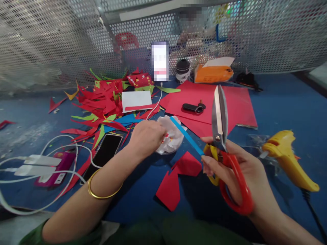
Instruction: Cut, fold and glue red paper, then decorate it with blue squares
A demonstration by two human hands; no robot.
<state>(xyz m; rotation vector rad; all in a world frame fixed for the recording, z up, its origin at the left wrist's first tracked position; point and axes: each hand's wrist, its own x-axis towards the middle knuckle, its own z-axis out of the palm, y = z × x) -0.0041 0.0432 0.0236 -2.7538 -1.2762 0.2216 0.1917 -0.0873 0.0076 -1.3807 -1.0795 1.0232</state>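
My right hand (237,173) is wrapped round red-handled scissors (220,117), blades up and together. Between its thumb and fingers is also a narrow blue paper strip (187,135), slanting up and left. A yellow piece (215,151) shows among those fingers; whether it belongs to the scissors I cannot tell. My left hand (149,136) is closed, fingertips down at a white ruffled, flower-like piece (176,141) with small red bits in its middle. What those fingers pinch is hidden. Cut red paper (170,187) lies on the blue table just below.
A heap of red and green paper scraps (102,98) covers the back left. Red sheets (237,105) carry a key fob (192,108). At right rests a yellow glue gun (283,156). Left are a phone (107,149), a purple power bank (57,170) and looping white cables.
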